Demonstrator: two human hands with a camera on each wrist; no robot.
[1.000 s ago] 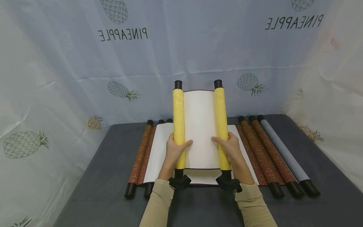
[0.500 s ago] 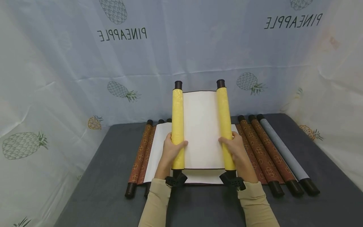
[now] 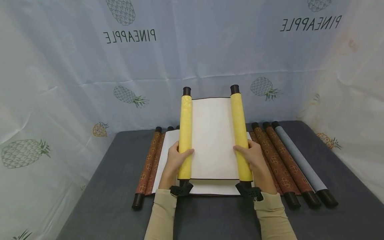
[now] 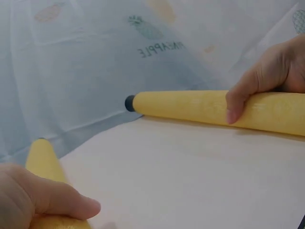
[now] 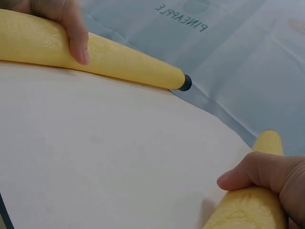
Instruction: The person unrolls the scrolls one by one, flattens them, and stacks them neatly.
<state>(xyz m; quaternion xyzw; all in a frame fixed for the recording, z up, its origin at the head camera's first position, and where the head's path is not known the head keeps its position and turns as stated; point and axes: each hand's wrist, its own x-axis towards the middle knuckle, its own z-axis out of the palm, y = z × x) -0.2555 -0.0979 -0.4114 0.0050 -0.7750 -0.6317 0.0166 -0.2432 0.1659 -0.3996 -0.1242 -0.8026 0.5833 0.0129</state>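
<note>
A yellow scroll (image 3: 214,140) with dark end knobs is held up, partly unrolled, a blank white sheet spanning its two rolls. The left hand (image 3: 175,160) grips the left roll (image 3: 185,133), thumb lying across its front. Around the right roll (image 3: 240,133) wraps the right hand (image 3: 253,156), its thumb also in front. In the left wrist view the left thumb (image 4: 62,198) crosses the near roll. The right wrist view shows the right thumb (image 5: 243,174) over its roll. The fingers behind the rolls are mostly hidden.
Below lies an open brown-patterned scroll (image 3: 170,146) on the dark grey table (image 3: 99,206), largely covered. To its right are brown rolls (image 3: 277,160) and a grey roll (image 3: 300,156); a brown roll (image 3: 148,163) lies left. A pineapple-print cloth (image 3: 204,50) hangs behind.
The two hands have moved apart, the left one leftward and the right one rightward. The yellow rolls are farther apart, and more of the white sheet shows between them.
</note>
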